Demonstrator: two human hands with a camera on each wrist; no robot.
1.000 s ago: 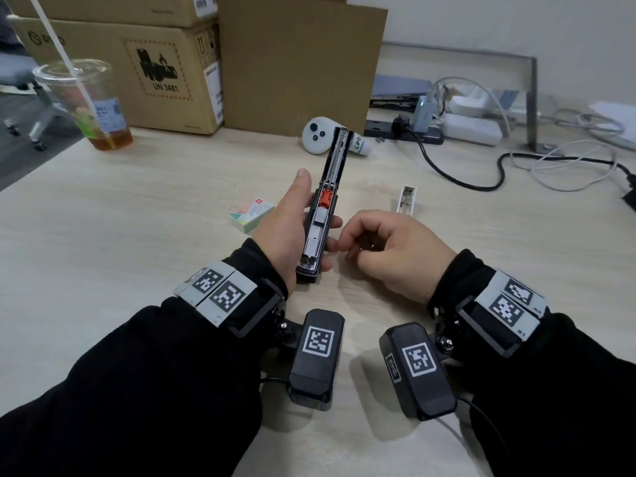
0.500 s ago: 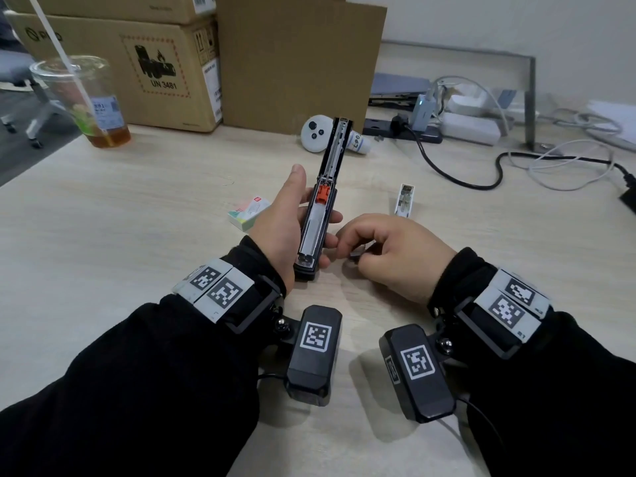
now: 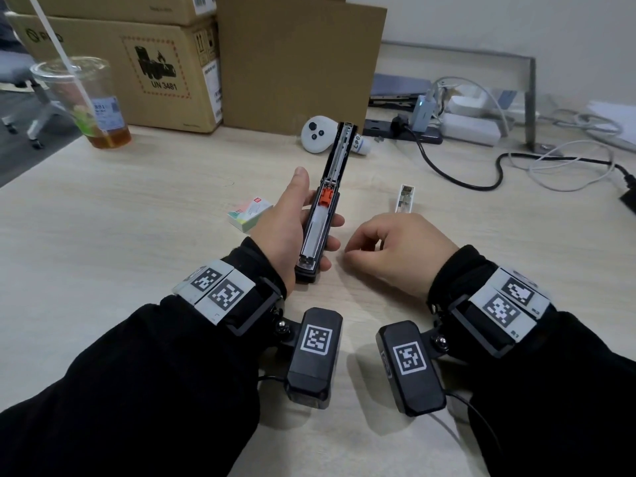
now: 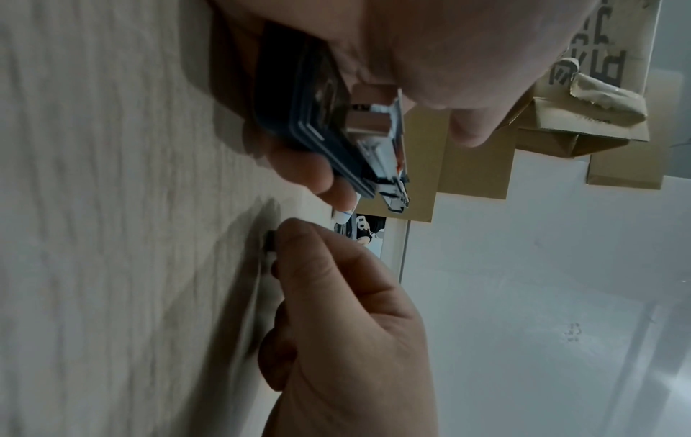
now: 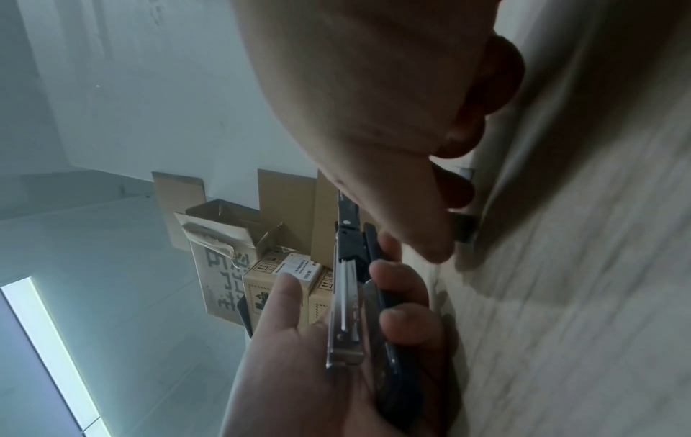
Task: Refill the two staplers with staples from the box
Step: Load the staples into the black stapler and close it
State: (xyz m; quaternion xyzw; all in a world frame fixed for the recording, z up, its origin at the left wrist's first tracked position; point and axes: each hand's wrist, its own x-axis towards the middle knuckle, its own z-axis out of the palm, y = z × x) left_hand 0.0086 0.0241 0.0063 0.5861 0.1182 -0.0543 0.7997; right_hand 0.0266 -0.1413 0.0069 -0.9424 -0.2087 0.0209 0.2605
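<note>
A black stapler [image 3: 318,232] lies open in my left hand [image 3: 278,228], its lid swung up and away from me. Its metal channel shows a silver strip of staples in front of an orange pusher [image 3: 326,197]. The left fingers curl round its base, as the right wrist view shows: stapler [image 5: 345,310], left hand [image 5: 291,354]. My right hand [image 3: 395,249] rests on the table just right of the stapler, fingers curled under, nothing visible in it. The staple box [image 3: 249,213] lies left of my left hand. A small clear object [image 3: 406,197] lies beyond my right hand.
The wooden table [image 3: 137,253] carries a plastic cup with a drink [image 3: 86,105] at far left and cardboard boxes [image 3: 155,70] along the back. A white controller [image 3: 315,136] sits behind the stapler. A power strip and cables [image 3: 464,132] spread over the back right.
My right hand has drawn back to the right, away from the near end of the stapler it was touching. The left hand and stapler have barely moved.
</note>
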